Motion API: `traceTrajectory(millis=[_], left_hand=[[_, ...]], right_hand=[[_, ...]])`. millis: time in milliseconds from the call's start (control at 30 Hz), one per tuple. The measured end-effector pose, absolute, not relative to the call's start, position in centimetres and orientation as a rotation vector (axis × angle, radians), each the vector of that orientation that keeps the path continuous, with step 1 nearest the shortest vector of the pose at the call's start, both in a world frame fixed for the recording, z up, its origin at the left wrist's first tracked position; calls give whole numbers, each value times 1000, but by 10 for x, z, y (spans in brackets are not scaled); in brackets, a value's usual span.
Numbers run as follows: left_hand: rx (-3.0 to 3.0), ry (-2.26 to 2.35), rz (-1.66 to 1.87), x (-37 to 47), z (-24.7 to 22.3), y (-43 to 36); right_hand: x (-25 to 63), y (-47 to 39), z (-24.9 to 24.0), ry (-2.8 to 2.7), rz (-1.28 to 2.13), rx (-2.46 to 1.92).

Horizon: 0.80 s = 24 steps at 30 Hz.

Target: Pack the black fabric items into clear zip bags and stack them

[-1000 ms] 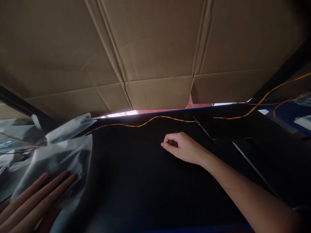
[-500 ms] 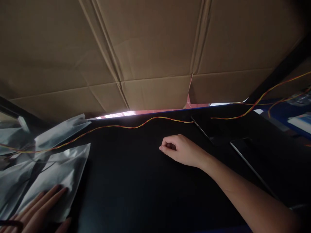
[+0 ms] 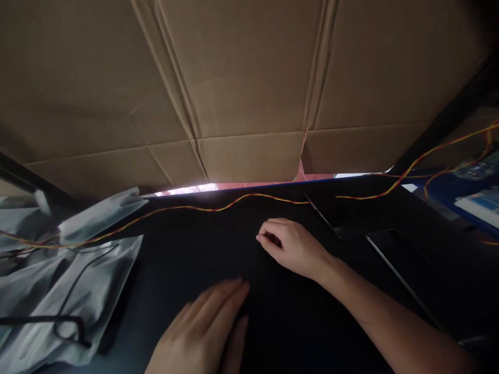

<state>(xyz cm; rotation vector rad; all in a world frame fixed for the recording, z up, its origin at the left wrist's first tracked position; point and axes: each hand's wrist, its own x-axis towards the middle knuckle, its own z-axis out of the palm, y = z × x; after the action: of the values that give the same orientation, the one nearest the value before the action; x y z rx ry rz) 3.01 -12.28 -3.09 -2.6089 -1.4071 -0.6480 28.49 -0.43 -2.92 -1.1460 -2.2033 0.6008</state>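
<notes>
My right hand rests on the black tabletop, its fingers curled into a loose fist. The hollow between thumb and fingers is dark, and nothing shows in it. My left hand is over the near middle of the tabletop, somewhat blurred. Its fingers are stretched out side by side with the thumb apart, and it holds nothing that I can see. Left of it lies a translucent white bag, with a thin black cable across it. A dark flat device with a metal edge lies right of my right wrist.
Another dark flat device lies beyond my right hand. A twisted red and yellow wire runs along the back edge. Further white bags are at left. A cardboard sheet hangs behind. Blue-and-white items sit at far right.
My left hand has moved right, off the white bag and over the tabletop. My right hand keeps its place and curl. The view has shifted slightly.
</notes>
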Motion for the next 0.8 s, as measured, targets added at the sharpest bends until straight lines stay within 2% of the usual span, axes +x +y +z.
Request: traceTrajectory(millis=[133,233,400,800], left_hand=[[-2668,-1433,-468,59,-33,-35],[-2714,-1428,-398,52,-49,0],[-2789,-1382,-321,39,-76,-3],[-2846,-1388,-289,36,-73,-1]], right_hand=[[283,-9,-31,-2245,429,-1116],[282,-11,-43,-2355,315,-1214],[281,-9,-61,-2595,420,-1337],[281,-4,-59,-2601,541,-1381]])
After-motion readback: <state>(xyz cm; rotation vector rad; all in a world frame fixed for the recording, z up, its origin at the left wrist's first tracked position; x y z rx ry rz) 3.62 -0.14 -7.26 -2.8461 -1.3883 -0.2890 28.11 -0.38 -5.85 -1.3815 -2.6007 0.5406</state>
